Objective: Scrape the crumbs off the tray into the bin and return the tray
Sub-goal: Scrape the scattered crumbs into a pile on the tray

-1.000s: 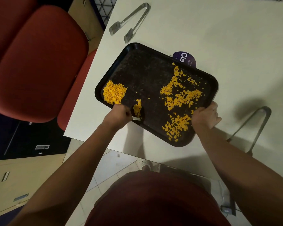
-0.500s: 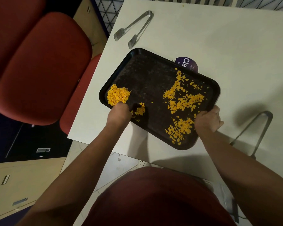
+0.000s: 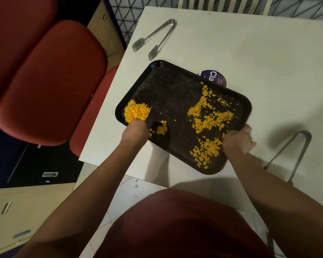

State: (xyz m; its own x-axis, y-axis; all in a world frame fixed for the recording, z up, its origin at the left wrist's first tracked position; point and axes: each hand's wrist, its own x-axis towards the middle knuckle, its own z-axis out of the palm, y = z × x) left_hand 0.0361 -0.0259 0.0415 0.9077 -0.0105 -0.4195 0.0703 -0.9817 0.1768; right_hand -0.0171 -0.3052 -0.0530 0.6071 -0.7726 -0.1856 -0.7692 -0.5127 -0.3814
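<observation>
- Head view: a black tray (image 3: 168,94) lies slantwise on the white desk (image 3: 250,49), its near-left edge close to the desk's edge.
- Orange crumbs (image 3: 209,116) are strewn over the tray's right half; a dense pile (image 3: 136,111) sits in its left corner, and a small clump (image 3: 161,129) lies near the front rim.
- The left hand (image 3: 135,133) reaches over the front rim with knuckles up, touching the pile. Its fingers are hidden beneath it, so I cannot tell whether it holds anything.
- The right hand (image 3: 238,141) grips the tray's right rim, fingers curled over the edge.
- Metal tongs (image 3: 155,37) lie on the desk beyond the tray's far-left corner; a second pair (image 3: 291,155) lies to the right, near the right forearm.
- A dark round sticker (image 3: 213,78) with white letters peeks out from behind the tray's far edge.
- Red chairs (image 3: 49,81) stand left of the desk.
- No bin shows.
</observation>
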